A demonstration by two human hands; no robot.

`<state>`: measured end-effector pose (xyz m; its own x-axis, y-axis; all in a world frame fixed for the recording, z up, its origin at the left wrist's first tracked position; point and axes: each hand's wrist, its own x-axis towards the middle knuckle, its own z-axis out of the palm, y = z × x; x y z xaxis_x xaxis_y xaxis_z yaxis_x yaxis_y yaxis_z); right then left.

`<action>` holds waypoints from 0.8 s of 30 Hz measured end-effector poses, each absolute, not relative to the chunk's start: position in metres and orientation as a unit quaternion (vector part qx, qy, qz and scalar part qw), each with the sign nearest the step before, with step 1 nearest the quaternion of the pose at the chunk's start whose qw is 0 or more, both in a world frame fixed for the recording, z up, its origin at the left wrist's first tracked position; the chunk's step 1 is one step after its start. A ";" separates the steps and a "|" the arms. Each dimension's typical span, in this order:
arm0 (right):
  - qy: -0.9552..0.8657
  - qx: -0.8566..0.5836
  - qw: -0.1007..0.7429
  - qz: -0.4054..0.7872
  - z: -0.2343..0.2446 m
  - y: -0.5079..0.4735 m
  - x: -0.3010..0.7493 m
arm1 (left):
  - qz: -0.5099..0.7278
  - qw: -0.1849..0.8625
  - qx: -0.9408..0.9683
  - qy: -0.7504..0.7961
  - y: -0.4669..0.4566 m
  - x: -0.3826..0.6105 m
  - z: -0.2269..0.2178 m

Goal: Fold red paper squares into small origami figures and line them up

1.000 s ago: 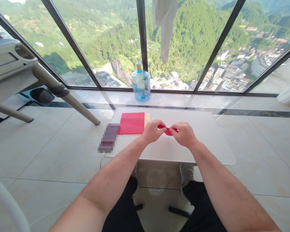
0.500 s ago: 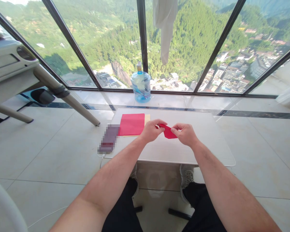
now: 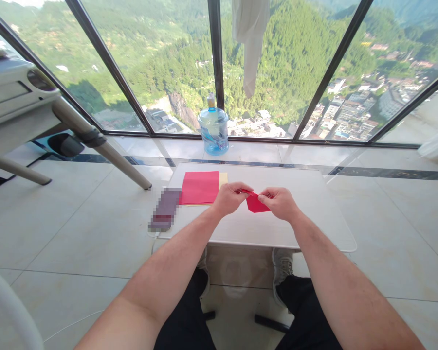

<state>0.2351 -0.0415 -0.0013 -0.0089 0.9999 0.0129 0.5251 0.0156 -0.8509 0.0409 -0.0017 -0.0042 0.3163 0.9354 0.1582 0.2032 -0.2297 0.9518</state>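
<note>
A small folded red paper (image 3: 256, 203) hangs between both hands just above the white low table (image 3: 314, 214). My left hand (image 3: 229, 198) pinches its upper left corner. My right hand (image 3: 281, 203) pinches its right edge with thumb and forefinger. A stack of flat paper sheets (image 3: 200, 187), red on top with yellow beneath, lies on the table to the left of my left hand.
A blurred dark flat object (image 3: 164, 209) rests at the table's left edge. A blue water jug (image 3: 213, 126) stands on the floor by the window behind the table. A grey machine on slanted legs (image 3: 25, 112) occupies the left. White cloth (image 3: 250, 29) hangs at the window.
The red paper has opened out from a narrow strip into a wider, more visible folded shape. Both hands have stayed in place, still pinching it.
</note>
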 end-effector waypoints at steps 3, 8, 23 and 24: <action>-0.611 -0.614 0.348 0.360 -0.001 -0.041 0.236 | 0.408 0.447 0.677 0.419 -0.003 0.040 -0.002; -0.605 -0.613 0.342 0.375 -0.002 -0.041 0.239 | 0.419 0.405 0.705 0.404 -0.004 0.038 0.001; -0.611 -0.592 0.341 0.399 -0.003 -0.042 0.236 | 0.422 0.518 0.615 0.418 -0.001 0.044 -0.014; -0.611 -0.593 0.341 0.398 -0.003 -0.042 0.236 | 0.426 0.532 0.602 0.415 0.000 0.045 -0.015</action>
